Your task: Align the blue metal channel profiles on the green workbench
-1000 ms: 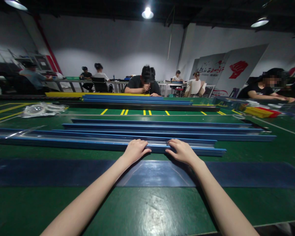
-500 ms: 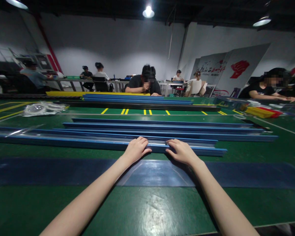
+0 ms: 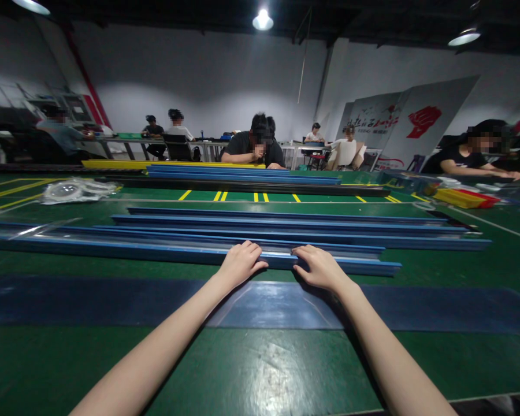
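A long blue channel rail (image 3: 156,252) lies crosswise on the green table, nearest to me of the rails. My left hand (image 3: 242,259) is closed over it, fingers across the top and thumb on the near side. A short way to the right, my right hand (image 3: 317,264) grips the same rail, thumb on the near wall and fingertips at its inner side. Clear film (image 3: 39,230) shows inside the channel at the left. In front of the rail a flat transparent bluish strip (image 3: 277,303) is spread below my wrists.
Behind my rail lie more blue rails (image 3: 286,224). Farther back are a black bar (image 3: 251,186), a yellow rail (image 3: 112,164) and another blue stack (image 3: 225,173). A plastic-wrapped bundle (image 3: 75,190) is at left, a yellow tray (image 3: 457,198) at right. Several people sit beyond.
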### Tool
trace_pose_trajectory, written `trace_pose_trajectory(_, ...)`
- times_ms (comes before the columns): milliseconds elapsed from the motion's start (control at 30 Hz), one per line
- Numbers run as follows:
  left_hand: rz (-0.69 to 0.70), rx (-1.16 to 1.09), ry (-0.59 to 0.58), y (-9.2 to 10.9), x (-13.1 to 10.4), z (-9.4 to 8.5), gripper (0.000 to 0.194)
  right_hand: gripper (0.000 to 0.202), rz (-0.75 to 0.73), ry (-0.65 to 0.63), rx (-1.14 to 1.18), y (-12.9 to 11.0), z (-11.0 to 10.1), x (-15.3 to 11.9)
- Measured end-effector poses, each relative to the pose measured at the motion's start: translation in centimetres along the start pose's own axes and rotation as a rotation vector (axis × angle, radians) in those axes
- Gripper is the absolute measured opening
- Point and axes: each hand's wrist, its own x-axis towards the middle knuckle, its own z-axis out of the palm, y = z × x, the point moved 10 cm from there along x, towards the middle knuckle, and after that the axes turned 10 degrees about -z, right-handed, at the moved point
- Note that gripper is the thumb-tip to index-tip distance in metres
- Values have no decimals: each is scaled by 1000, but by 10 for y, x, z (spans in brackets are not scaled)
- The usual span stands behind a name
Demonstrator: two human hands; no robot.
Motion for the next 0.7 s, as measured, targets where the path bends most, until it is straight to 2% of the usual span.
trace_pose_trajectory(267, 3, 44, 33, 1, -1, 0, 30, 25, 25, -3, -48, -2, -1, 4)
trace_pose_trajectory(700, -7, 51, 102, 1, -2, -7, 31, 14, -7, 106, -84, -7, -8, 7)
